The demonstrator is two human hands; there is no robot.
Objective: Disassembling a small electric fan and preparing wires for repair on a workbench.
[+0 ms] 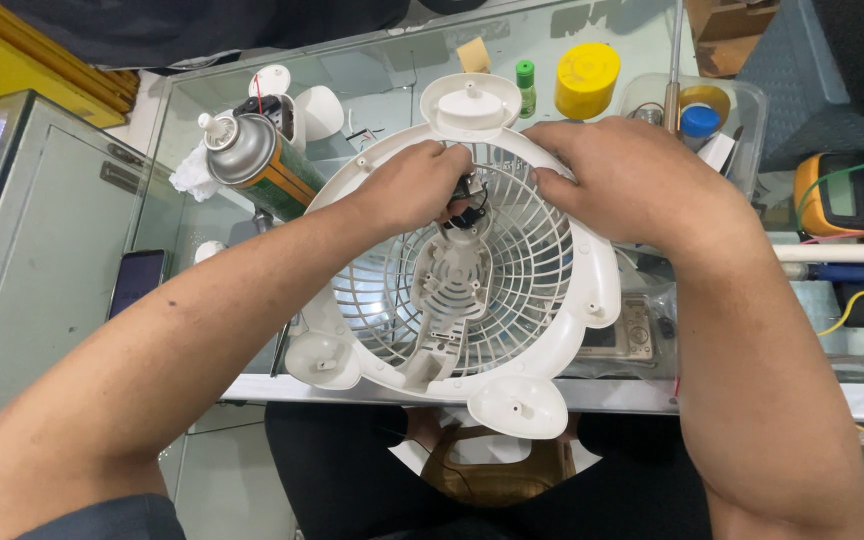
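A person is bending over a glass table (372, 70), working on a white plastic fan grille (472, 290) that is lying flat at the table's near edge, its round feet jutting over the lap; the left hand (407, 185) is closing its fingertips on a small black part (464, 205) with thin wires at the grille's centre mount; the right hand (617, 180) is pressing down on the upper right of the grille, fingers curled over the ribs, though whether it is gripping anything cannot be told; a spray can (257, 160) is lying tilted just left of the grille; a yellow lid (587, 78) and a green-capped bottle (525, 85) are standing behind it; a yellow meter (847, 195) is sitting at far right.
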